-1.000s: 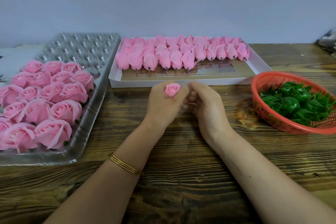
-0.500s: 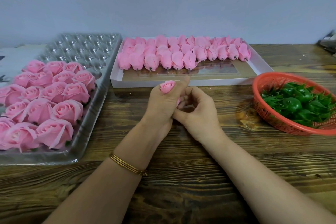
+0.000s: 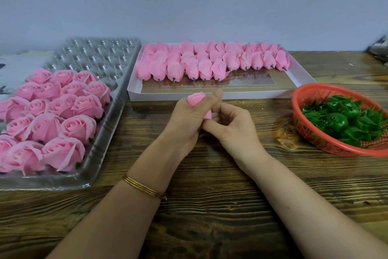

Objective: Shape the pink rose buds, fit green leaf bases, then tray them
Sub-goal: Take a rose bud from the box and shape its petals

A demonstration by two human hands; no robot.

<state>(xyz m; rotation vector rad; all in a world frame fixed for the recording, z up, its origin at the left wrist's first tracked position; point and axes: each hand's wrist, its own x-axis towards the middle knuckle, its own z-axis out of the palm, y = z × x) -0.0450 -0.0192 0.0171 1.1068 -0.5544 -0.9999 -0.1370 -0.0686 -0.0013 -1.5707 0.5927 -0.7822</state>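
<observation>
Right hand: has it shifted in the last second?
Yes: the right hand drew slightly back from the white box, toward the person, now pinching the pink bud at its base.

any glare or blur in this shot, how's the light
Head view: glare speckles the empty cells of the clear plastic blister tray and a glossy patch of the dark wooden table; the red plastic mesh basket smears toward the right edge; the left hand, right hand and small pink rose bud look sharp; light is soft, shadows faint.
</observation>
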